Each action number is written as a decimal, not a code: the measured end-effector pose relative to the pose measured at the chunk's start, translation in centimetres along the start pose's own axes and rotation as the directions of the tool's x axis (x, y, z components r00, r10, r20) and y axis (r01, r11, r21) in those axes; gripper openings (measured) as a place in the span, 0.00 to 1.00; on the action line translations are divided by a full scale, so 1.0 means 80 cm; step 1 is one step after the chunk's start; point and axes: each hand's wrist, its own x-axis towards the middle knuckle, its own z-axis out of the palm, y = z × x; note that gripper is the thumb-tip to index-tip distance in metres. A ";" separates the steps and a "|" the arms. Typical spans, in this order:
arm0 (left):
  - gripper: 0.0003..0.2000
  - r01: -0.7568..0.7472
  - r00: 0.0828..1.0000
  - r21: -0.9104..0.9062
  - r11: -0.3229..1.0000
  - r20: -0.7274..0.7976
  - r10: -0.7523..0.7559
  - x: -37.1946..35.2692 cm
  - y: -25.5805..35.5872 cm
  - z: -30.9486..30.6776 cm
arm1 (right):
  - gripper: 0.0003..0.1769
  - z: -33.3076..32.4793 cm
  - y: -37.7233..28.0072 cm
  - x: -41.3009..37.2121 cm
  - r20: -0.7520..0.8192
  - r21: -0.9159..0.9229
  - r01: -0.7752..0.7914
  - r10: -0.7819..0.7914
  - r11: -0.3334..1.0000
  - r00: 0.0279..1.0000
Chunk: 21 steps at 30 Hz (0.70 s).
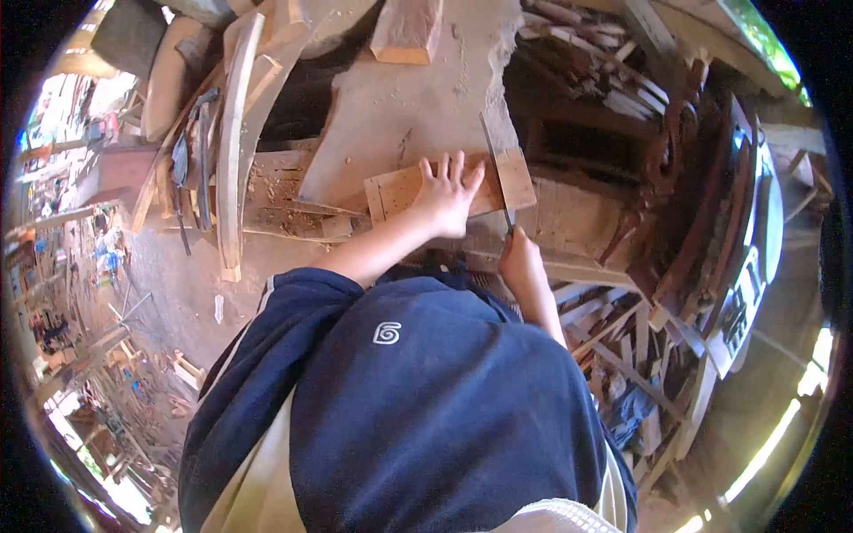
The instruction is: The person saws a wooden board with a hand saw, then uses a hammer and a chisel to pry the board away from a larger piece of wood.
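A short wooden board [396, 188] lies across the near end of a thick wooden slab [418, 107]. Pressed flat on the board, my left hand [450, 194] has its fingers spread. My right hand [519, 252] is closed round the near end of a handsaw [498, 171], whose handle is hidden in the fist. The blade points away from me and crosses the board close to its right end [514, 178]. To the right of the blade, that end piece appears level with the rest of the board.
A thick wood block [407, 34] rests on the slab's far part. Long curved timber [235, 147] leans at the left, near wood chips [277, 182]. Carved dark wood [656, 169] stands at the right. Scrap strips [622, 342] are piled below the bench's right side.
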 end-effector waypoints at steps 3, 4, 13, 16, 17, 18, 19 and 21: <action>0.57 -0.031 0.999 -0.076 0.997 0.003 0.032 -0.008 -0.003 -0.012 | 0.10 -0.019 -0.014 -0.039 0.042 0.073 -0.031 0.028 0.997 0.999; 0.60 -0.035 0.999 -0.049 0.998 -0.017 0.034 -0.007 -0.004 -0.005 | 0.12 -0.038 -0.022 -0.060 0.106 -0.018 -0.093 0.095 0.995 0.990; 0.63 -0.039 0.971 0.048 0.998 -0.235 0.049 -0.008 -0.008 0.016 | 0.11 -0.013 -0.013 -0.025 0.065 -0.039 -0.038 0.040 0.999 0.997; 0.63 -0.072 0.987 -0.032 0.997 -0.145 0.067 -0.015 -0.009 0.001 | 0.13 -0.018 0.036 -0.047 0.194 -0.132 -0.139 0.163 0.981 0.967; 0.63 -0.088 0.991 -0.044 0.995 -0.105 0.083 -0.017 -0.011 -0.003 | 0.12 -0.024 0.045 -0.056 0.269 -0.148 -0.225 0.258 0.963 0.928; 0.63 -0.077 0.991 -0.043 0.996 -0.113 0.072 -0.019 -0.012 -0.005 | 0.12 -0.025 0.040 -0.051 0.269 -0.150 -0.212 0.246 0.966 0.931; 0.63 -0.083 0.990 -0.048 0.995 -0.120 0.077 -0.021 -0.012 -0.007 | 0.12 -0.025 0.035 -0.047 0.250 -0.137 -0.174 0.204 0.975 0.946; 0.62 -0.089 0.991 -0.027 0.996 -0.106 0.086 -0.021 -0.011 -0.009 | 0.13 -0.022 0.023 -0.041 0.197 -0.106 -0.102 0.122 0.989 0.973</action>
